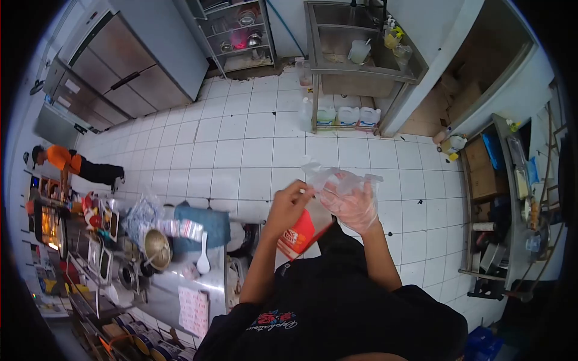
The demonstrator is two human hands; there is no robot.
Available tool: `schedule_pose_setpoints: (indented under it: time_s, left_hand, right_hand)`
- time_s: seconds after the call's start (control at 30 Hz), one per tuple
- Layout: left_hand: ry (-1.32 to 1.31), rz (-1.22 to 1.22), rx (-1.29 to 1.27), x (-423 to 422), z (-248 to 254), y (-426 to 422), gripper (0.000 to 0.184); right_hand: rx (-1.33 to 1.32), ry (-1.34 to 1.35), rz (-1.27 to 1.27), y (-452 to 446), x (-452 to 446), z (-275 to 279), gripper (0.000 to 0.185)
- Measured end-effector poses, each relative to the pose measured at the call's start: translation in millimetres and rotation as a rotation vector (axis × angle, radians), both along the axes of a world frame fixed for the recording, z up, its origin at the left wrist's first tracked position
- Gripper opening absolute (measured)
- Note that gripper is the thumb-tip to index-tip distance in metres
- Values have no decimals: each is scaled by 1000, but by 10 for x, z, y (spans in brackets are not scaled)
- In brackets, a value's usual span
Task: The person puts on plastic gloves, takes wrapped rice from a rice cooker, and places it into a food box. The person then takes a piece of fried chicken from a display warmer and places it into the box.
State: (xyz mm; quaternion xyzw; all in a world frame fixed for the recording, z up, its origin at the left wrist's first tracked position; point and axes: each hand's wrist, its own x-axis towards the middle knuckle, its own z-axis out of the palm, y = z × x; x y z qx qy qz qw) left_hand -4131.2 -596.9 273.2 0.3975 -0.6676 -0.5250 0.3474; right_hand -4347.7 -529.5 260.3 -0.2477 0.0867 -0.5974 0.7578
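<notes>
A clear plastic glove (pixel 340 183) covers my right hand (pixel 352 204), whose fingers are spread inside the thin film. My left hand (pixel 292 207) is bare, and its fingertips pinch the loose edge of the glove near the right hand's fingers. Below both hands, in front of my body, is a red and brown paper bag (pixel 300 231) with white print; part of it is hidden behind my left hand and wrist. What supports the bag cannot be made out.
At left, a steel counter (pixel 174 295) bears a pan (pixel 157 249), a white ladle (pixel 203 259) and a blue cloth (pixel 208 225). A person in orange (pixel 60 157) stands beyond. A sink (pixel 337 51) is ahead; a cluttered shelf (pixel 512 180) stands at right.
</notes>
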Motion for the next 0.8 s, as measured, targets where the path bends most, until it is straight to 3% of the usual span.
schedule_pose_setpoints:
  time_s: [0.07,0.1,0.2,0.3,0.4,0.5,0.57,0.63,0.8]
  left_hand:
    - [163,160,-53,-139,-153,-605,17]
    - [115,207,-22,-127,-93,-919,15]
    - [75,203,244,-32,168,-1750,13]
    - [-25,123,134,-97,347,-2479,16]
    - [-81,213,135,-154,405,-3143,16]
    - [-63,311,166,-11,361,-3773,14]
    - [66,395,122,96,144,-4219,15]
    - [104,439,151,260,-42,-4700,14]
    - [27,363,226,450,-276,-5998,13]
  right_hand:
    - [-18,10,0,-559,-228,-94,67]
    - [-31,18,4,-872,-341,-107,66]
    - [-95,10,61,-1875,-575,-21,62]
    - [-86,-228,255,-2974,-505,63,61]
    - [-1,-103,351,-3915,-278,103,65]
    - [-174,491,330,-4632,-45,210,64]
    - [-74,340,442,-5144,64,120,61]
    - [248,-373,626,-5716,160,-110,57]
    - [258,-260,499,-6988,366,-418,56]
